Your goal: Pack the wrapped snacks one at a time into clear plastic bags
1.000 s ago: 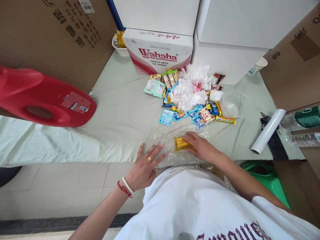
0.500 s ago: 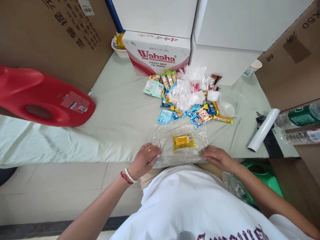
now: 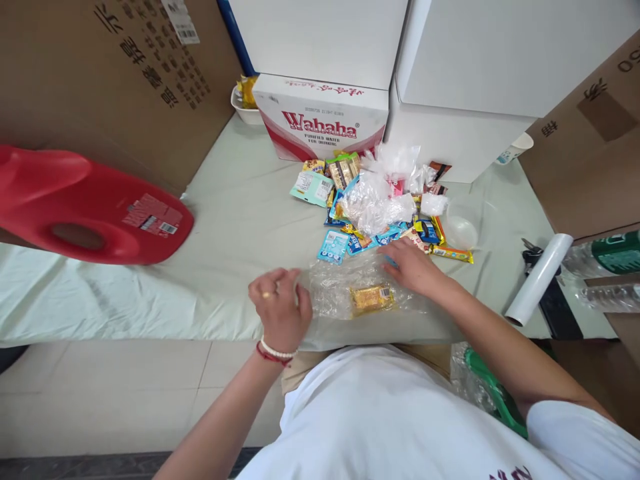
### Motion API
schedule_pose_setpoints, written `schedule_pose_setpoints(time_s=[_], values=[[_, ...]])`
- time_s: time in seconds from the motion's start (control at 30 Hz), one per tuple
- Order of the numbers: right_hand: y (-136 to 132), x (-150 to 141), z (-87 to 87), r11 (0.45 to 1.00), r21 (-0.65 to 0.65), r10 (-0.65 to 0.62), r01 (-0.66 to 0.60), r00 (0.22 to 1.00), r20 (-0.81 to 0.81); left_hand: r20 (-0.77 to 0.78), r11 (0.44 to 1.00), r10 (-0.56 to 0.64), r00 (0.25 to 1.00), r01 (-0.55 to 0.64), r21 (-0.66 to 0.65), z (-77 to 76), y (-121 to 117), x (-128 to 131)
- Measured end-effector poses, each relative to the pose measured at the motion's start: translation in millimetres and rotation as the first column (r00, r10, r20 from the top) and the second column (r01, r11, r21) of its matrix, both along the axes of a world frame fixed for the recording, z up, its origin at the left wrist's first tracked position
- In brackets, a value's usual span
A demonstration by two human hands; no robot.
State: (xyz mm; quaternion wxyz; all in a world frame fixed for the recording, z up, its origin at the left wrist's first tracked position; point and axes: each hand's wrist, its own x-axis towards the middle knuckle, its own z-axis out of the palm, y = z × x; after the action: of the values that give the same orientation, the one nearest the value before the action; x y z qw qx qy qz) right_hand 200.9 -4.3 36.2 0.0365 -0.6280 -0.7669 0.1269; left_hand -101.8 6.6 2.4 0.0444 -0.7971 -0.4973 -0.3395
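A sheet or bag of clear plastic film (image 3: 330,293) lies crumpled near the table's front edge. Under a layer of it shows a yellow-wrapped snack (image 3: 371,300), with a barcode at its right end. My left hand (image 3: 281,303), wearing a ring and bracelets, is at the film's left side; its fingers are curled closed at the film's edge, and their tips are partly hidden. Over the film's far right part reaches my right hand (image 3: 410,263), fingers stretched out and thumb apart, touching the film. Just beyond it lies a pile of small snack packets (image 3: 360,243).
Bundled clear plastic (image 3: 373,203) and a clear round bowl (image 3: 463,223) are at the pile. Behind stands a Wahaha water box (image 3: 320,123). A red jug (image 3: 95,207) is at left; a white roll (image 3: 540,280), keys and bottles (image 3: 613,257) are at right.
Both hands have moved away from my body, off the film's near corners. The film's near part now lies folded over the yellow snack. My right hand has opened and shifted toward the pile.
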Motion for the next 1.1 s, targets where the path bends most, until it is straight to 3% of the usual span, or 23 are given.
schedule_pose_setpoints(time_s=[0.07,0.13,0.17,0.27,0.37,0.43,0.5,0.63,0.7,0.73,0.8,0.83,0.87,0.9,0.93,1.0,1.07,1.1], values=[[20.3,-16.1,-6.2,0.994,-0.083,0.071,-0.067,0.996,0.049,-0.07,0.969,-0.244,0.967,0.246,0.028,9.6,-17.6,14.0],[36.7,-26.1,-12.2,0.986,-0.16,0.072,-0.054,0.991,0.111,-0.181,0.887,-0.462,0.868,0.445,-0.127,10.7,-31.4,33.9],[42.4,-28.5,-13.4,0.981,-0.191,0.066,-0.041,0.99,0.127,-0.218,0.851,-0.518,0.827,0.473,-0.227,8.5,-35.7,44.2],[44.4,-28.4,-7.1,0.968,-0.23,0.12,-0.098,0.989,0.086,-0.266,0.781,-0.57,0.778,0.412,-0.469,-1.8,-38.9,67.8],[19.9,-25.3,2.7,0.943,-0.174,0.289,-0.284,0.957,0.006,-0.272,0.743,-0.571,0.774,0.347,-0.573,-8.1,-36.0,77.1],[-6.6,-23.9,1.4,0.916,-0.119,0.379,-0.382,0.924,-0.051,-0.262,0.731,-0.566,0.782,0.328,-0.598,-10.1,-34.9,77.9],[-33.7,-21.5,-8.3,0.914,-0.048,0.395,-0.402,0.911,-0.118,-0.228,0.728,-0.56,0.797,0.342,-0.595,-13.6,-35.9,74.8],[-70.6,-14.3,-36.9,0.934,0.09,0.356,-0.345,0.912,-0.201,0.048,0.699,-0.606,0.794,0.559,-0.446,-27.5,-43.6,49.1],[-79.9,-13.3,-46.9,0.934,0.126,0.354,-0.333,0.909,-0.221,0.274,0.716,-0.537,0.798,0.603,-0.352,-33.0,-45.9,28.5],[-83.0,-13.8,-50.1,0.935,0.139,0.352,-0.328,0.908,-0.228,0.385,0.767,-0.419,0.822,0.548,-0.334,-34.0,-44.8,18.8],[-87.1,-16.3,-53.9,0.936,0.161,0.345,-0.314,0.908,-0.237,0.539,0.876,-0.038,0.841,0.287,-0.387,-31.7,-36.7,5.2],[-88.1,-17.8,-54.8,0.937,0.171,0.34,-0.305,0.911,-0.236,0.555,0.886,0.149,0.818,0.139,-0.442,-28.7,-30.4,2.5],[-88.6,-19.1,-55.3,0.938,0.176,0.334,-0.298,0.914,-0.231,0.526,0.867,0.275,0.805,0.029,-0.497,-24.6,-23.6,2.2],[-88.5,-20.1,-55.4,0.94,0.178,0.327,-0.292,0.918,-0.223,0.461,0.837,0.32,0.828,-0.02,-0.546,-19.8,-17.3,4.0],[-87.8,-20.9,-55.3,0.941,0.176,0.322,-0.288,0.922,-0.215,0.366,0.807,0.28,0.888,-0.011,-0.591,-14.5,-12.3,7.0],[-85.5,-21.7,-54.6,0.944,0.168,0.315,-0.285,0.929,-0.193,0.157,0.711,0.068,0.985,0.063,-0.701,-3.3,-8.4,13.1],[-83.0,-22.9,-53.9,0.945,0.163,0.311,-0.285,0.935,-0.169,0.082,0.564,-0.074,0.994,0.11,-0.818,7.1,-11.5,17.2],[-82.0,-24.0,-53.6,0.945,0.161,0.309,-0.285,0.937,-0.16,0.125,0.492,-0.068,0.99,0.142,-0.859,11.4,-14.3,18.8]])
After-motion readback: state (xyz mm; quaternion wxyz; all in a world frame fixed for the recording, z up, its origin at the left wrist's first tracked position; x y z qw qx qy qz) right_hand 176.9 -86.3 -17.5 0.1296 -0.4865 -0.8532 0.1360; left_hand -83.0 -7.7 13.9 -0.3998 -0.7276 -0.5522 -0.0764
